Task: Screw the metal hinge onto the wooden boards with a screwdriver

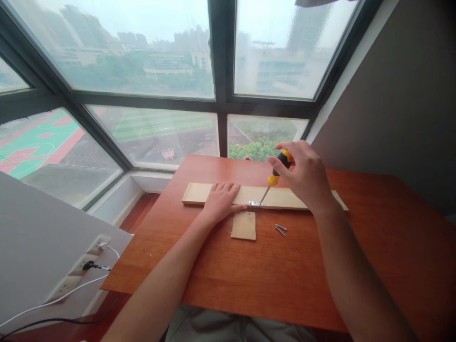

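Observation:
A long pale wooden board (pixel 199 194) lies across the far part of a reddish-brown table (pixel 249 270). My left hand (pixel 221 200) rests flat on the board, fingers together and stretched out. My right hand (pixel 305 175) is closed round the black and yellow handle of a screwdriver (pixel 277 174). Its tip stands on a small metal hinge (pixel 255 204) at the board's near edge. A small square wooden piece (pixel 244 225) lies just in front of the hinge.
Two loose screws (pixel 280 229) lie on the table right of the small piece. Large windows rise behind the table. A wall socket strip (pixel 80 268) with white and black cables sits at lower left. A grey wall stands to the right.

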The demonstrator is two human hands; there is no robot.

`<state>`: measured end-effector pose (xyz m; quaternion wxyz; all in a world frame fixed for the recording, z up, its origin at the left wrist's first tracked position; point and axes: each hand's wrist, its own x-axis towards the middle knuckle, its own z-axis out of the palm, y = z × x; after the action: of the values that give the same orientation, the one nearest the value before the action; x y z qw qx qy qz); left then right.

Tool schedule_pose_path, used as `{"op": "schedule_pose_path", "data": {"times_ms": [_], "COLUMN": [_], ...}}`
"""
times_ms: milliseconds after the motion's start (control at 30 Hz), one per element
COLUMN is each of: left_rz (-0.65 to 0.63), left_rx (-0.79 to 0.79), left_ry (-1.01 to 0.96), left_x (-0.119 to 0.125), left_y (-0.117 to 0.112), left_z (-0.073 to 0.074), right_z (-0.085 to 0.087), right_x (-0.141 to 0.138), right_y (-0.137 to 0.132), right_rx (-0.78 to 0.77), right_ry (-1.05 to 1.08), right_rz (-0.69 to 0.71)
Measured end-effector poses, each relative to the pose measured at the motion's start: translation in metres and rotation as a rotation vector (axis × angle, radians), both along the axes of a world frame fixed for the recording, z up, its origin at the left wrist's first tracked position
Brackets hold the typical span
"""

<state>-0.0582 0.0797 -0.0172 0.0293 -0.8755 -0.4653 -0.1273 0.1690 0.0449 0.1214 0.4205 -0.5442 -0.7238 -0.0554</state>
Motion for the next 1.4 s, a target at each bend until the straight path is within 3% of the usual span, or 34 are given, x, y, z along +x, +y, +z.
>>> {"op": "schedule_pose_path", "data": {"times_ms": [67, 233, 433, 633, 833, 1033, 1233, 1400], "left_rz": [0.005, -0.002, -0.009, 0.001, 0.005, -0.001, -0.003, -0.002], "left_rx": [-0.007, -0.002, 0.005, 0.000, -0.007, 0.001, -0.007, -0.013], "left_ry": [0.000, -0.003, -0.008, -0.013, -0.013, -0.019, -0.028, -0.026], "left_x": [0.001, 0.001, 0.002, 0.004, 0.005, 0.004, 0.004, 0.003], "left_y": [0.000, 0.000, 0.000, 0.000, 0.000, 0.001, 0.001, 0.001], "left_z": [0.000, 0.001, 0.000, -0.001, 0.000, -0.003, -0.002, -0.002], "right_z": [-0.001, -0.003, -0.002, -0.002, -0.004, 0.000, 0.001, -0.004], "right_x": [-0.001, 0.000, 0.000, -0.006, -0.003, -0.003, -0.003, 0.006], "right_y": [0.001, 0.000, -0.002, -0.004, 0.000, -0.004, -0.005, -0.001], "right_rx": [0.017, -0.049, -0.002, -0.044, -0.003, -0.072, -0.025, -0.075], "right_ry": [0.008, 0.145, -0.029, 0.075, -0.021, 0.066, -0.053, 0.128], "right_rz": [-0.015, 0.193, -0.063, 0.144, -0.077, 0.167, -0.090, 0.114]}}
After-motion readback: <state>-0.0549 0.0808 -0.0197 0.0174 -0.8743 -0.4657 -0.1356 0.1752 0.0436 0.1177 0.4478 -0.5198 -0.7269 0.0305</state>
